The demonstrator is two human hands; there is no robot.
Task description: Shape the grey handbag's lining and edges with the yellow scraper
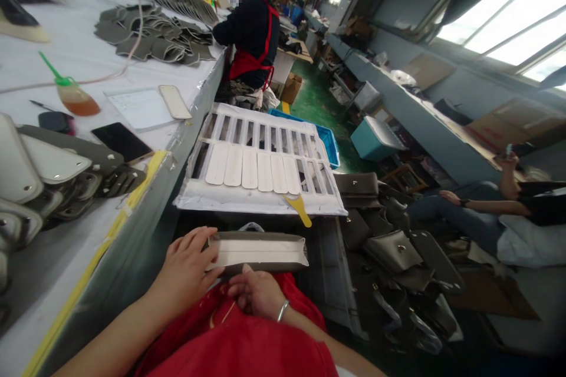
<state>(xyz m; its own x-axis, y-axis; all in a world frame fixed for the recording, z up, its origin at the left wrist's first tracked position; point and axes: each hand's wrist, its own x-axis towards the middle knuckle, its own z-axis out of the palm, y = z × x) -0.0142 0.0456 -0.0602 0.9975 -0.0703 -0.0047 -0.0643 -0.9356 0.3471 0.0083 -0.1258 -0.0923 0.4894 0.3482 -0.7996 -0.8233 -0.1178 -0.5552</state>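
Note:
A grey bag piece (260, 250) with a white inner strip lies lengthwise above my lap, its long side across my view. My left hand (190, 262) grips its left end, fingers over the top and thumb beneath. My right hand (259, 291) is at the lower edge near the middle, its fingers curled and the thumb tip touching the edge; whether anything small is between these fingers is hidden. Just beyond, a white slatted rack (265, 201) holds several white strips (250, 169) side by side. A yellow spatula-like tool (300, 210) rests on the rack's front edge.
On the left table (150, 76) are stacked bag parts (57, 159), a phone (121, 141), a glue bottle (77, 100) and grey pieces (154, 35). Finished-looking bags (393, 253) are piled at right. A person in a red apron (256, 29) works ahead; another person (508, 206) sits at right.

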